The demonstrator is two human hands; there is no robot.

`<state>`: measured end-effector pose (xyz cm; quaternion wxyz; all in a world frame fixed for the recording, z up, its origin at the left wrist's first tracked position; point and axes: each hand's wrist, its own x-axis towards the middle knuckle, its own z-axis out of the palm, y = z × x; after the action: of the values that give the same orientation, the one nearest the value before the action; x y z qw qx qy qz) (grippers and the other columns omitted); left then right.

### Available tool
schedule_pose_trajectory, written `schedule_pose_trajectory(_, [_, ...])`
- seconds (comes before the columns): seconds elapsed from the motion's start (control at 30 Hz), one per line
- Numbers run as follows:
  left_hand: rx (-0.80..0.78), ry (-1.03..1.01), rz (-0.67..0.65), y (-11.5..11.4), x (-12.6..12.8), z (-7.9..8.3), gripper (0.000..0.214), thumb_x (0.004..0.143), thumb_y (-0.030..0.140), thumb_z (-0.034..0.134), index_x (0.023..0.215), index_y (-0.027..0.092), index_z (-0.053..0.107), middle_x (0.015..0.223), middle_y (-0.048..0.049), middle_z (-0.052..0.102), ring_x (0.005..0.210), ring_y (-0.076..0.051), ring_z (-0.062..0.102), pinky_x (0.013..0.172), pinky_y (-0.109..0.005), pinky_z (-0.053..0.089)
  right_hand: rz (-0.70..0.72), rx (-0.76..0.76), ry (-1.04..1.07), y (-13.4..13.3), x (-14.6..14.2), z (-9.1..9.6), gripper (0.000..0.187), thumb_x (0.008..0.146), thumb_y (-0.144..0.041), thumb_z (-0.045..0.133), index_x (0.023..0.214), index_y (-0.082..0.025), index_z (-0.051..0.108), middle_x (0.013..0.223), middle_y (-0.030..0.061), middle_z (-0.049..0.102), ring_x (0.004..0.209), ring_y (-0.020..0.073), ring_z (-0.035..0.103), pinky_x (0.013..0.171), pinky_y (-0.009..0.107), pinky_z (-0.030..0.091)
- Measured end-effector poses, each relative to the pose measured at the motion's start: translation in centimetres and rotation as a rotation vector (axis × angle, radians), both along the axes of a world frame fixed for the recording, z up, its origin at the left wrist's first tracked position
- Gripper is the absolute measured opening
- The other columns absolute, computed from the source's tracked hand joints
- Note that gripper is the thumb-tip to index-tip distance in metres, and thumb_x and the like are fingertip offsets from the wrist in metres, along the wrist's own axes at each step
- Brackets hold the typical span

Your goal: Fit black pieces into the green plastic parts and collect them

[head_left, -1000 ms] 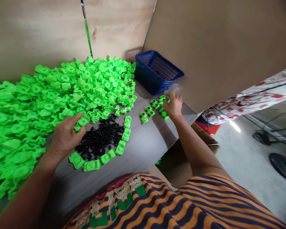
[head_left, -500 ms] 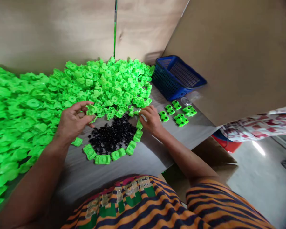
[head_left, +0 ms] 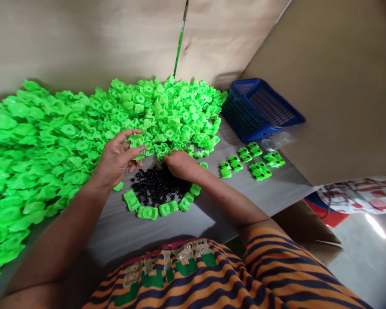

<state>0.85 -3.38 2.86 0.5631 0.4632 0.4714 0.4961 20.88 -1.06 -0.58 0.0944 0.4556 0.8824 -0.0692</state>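
My left hand (head_left: 116, 159) is raised at the near edge of the green heap, thumb and fingers closed round a green plastic toy car body (head_left: 137, 145). My right hand (head_left: 180, 164) reaches over the far side of a pile of small black plastic parts (head_left: 154, 186). Its fingers are curled together, and whatever they pinch is hidden. Several green car bodies (head_left: 169, 208) lie in a curved row along the near side of the black pile. To the right sit more green car bodies with black parts on them (head_left: 234, 163).
A large heap of green car bodies (head_left: 67, 128) covers the left and back of the grey table (head_left: 193, 227). At the back right stands a blue plastic basket (head_left: 247, 116), with clear plastic domes (head_left: 270, 145) beside it. Board walls (head_left: 334, 86) rise behind and to the right.
My right hand has moved left, onto the black pile; a green car body now shows near where it was. My left hand still holds its car body. The view has shifted left.
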Motion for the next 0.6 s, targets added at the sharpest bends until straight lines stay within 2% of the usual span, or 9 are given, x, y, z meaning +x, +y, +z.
schedule_pose_trajectory(0.17, [-0.084,0.011,0.069,1.0,0.4,-1.7,0.065,0.055,0.037,0.091,0.111,0.018,0.065,0.075,0.0029,0.066,0.045,-0.013,0.064,0.033,-0.017,0.033,0.026,-0.052,-0.061,0.6,-0.8,0.8,0.032,0.094,-0.005,0.052,0.113,-0.01,0.077,0.109,0.0214,0.078,0.106,0.0298,0.074,0.081,0.033,0.051])
schedule_pose_trajectory(0.27, [-0.161,0.042,0.067,1.8,0.5,-2.4,0.064,0.059,0.044,0.088,0.112,0.016,0.065,0.075,0.0007,0.068,0.046,-0.016,0.065,0.033,-0.018,0.033,0.069,-0.069,-0.077,1.0,-1.3,1.5,0.031,0.094,-0.005,0.053,0.114,-0.008,0.076,0.11,0.0213,0.078,0.108,0.0288,0.075,0.083,0.031,0.052])
schedule_pose_trajectory(0.33, [-0.135,0.075,0.085,1.3,0.7,-2.3,0.06,0.066,0.048,0.083,0.113,0.016,0.065,0.076,-0.0003,0.069,0.047,-0.016,0.065,0.034,-0.019,0.033,0.107,-0.076,-0.074,1.3,-1.6,1.8,0.031,0.096,-0.006,0.052,0.118,-0.008,0.074,0.113,0.0208,0.077,0.109,0.028,0.074,0.084,0.03,0.053])
schedule_pose_trajectory(0.4, [-0.057,0.125,0.092,-0.7,1.0,-1.9,0.053,0.072,0.048,0.08,0.113,0.016,0.068,0.073,0.0007,0.068,0.047,-0.013,0.062,0.038,-0.019,0.035,0.136,-0.078,-0.06,1.4,-1.8,1.8,0.032,0.097,-0.009,0.051,0.12,-0.01,0.073,0.115,0.0199,0.076,0.109,0.0279,0.074,0.085,0.03,0.053])
schedule_pose_trajectory(0.43, [-0.021,0.146,0.047,-2.2,1.2,-1.8,0.047,0.074,0.044,0.08,0.111,0.017,0.07,0.073,0.0013,0.068,0.048,-0.011,0.058,0.041,-0.018,0.035,0.145,-0.08,-0.051,1.5,-1.9,1.6,0.032,0.098,-0.011,0.05,0.121,-0.01,0.072,0.116,0.0194,0.076,0.109,0.0279,0.074,0.085,0.031,0.053])
schedule_pose_trajectory(0.47, [-0.021,0.151,-0.056,-3.9,1.5,-1.7,0.04,0.076,0.039,0.08,0.108,0.017,0.072,0.074,0.0009,0.067,0.05,-0.009,0.056,0.044,-0.018,0.036,0.153,-0.085,-0.043,1.5,-1.9,1.4,0.032,0.099,-0.012,0.049,0.122,-0.011,0.072,0.116,0.019,0.076,0.108,0.0279,0.074,0.084,0.031,0.053])
schedule_pose_trajectory(0.53, [-0.082,0.079,-0.347,-7.8,2.1,-2.1,0.027,0.08,0.034,0.077,0.099,0.015,0.076,0.072,-0.0006,0.066,0.053,-0.008,0.052,0.05,-0.018,0.039,0.166,-0.09,-0.039,1.4,-1.9,1.0,0.033,0.101,-0.013,0.046,0.123,-0.011,0.071,0.117,0.0192,0.075,0.106,0.0277,0.074,0.084,0.031,0.053])
schedule_pose_trajectory(0.6, [-0.128,-0.048,-0.61,-11.1,2.6,-3.2,0.028,0.08,0.035,0.076,0.095,0.012,0.077,0.067,-0.0003,0.061,0.055,-0.008,0.049,0.054,-0.019,0.04,0.179,-0.085,-0.04,1.2,-1.8,0.6,0.035,0.102,-0.012,0.043,0.125,-0.01,0.069,0.117,0.02,0.074,0.105,0.0275,0.073,0.084,0.032,0.053])
